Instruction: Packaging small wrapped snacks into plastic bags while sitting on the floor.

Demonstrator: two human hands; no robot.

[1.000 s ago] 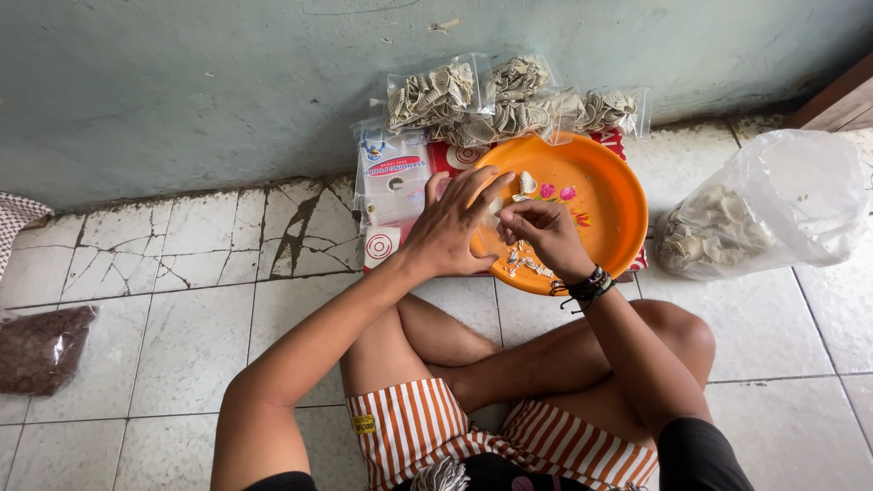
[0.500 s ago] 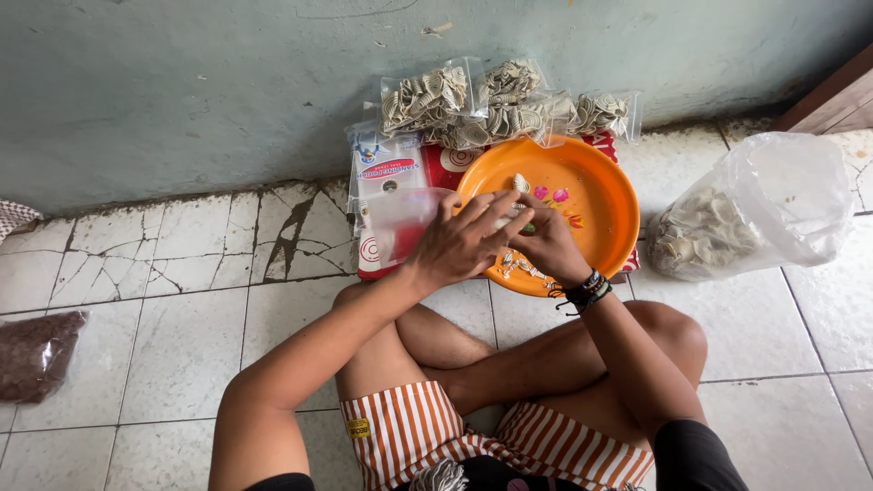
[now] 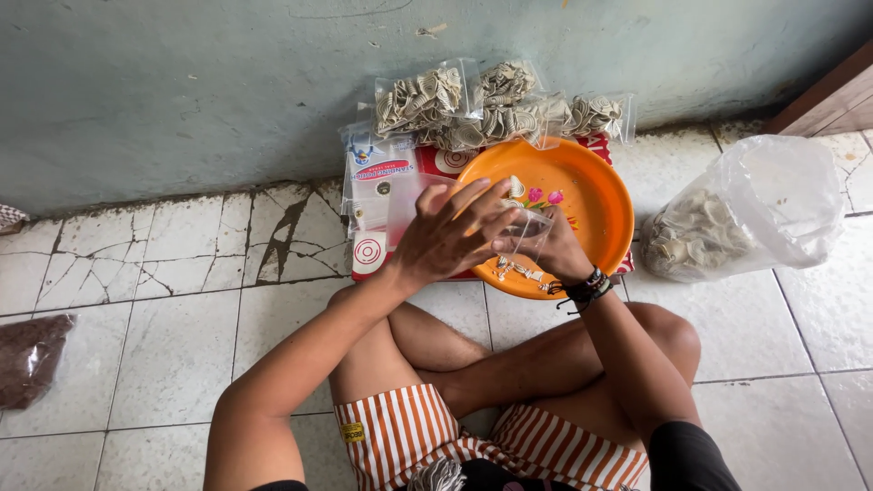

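I sit cross-legged on a tiled floor facing a wall. An orange plastic plate [image 3: 596,195] with a flower print stands tilted in front of me, with a few pale pieces at its lower rim. My left hand [image 3: 450,238] and my right hand [image 3: 546,245] meet over the plate's left half. Between them they hold a small clear plastic bag [image 3: 527,229], its mouth pinched by the fingers of both hands. My right wrist carries dark bracelets.
Several small filled clear packets [image 3: 496,105] of pale crackers lie against the wall behind the plate. A flat stack of bags in red and white wrapping [image 3: 377,195] lies left of the plate. A large clear bag of crackers [image 3: 737,218] sits at the right, a dark brown bag [image 3: 27,359] far left.
Both hands have shifted slightly left and down over the plate, and the small clear bag now shows stretched between their fingers.
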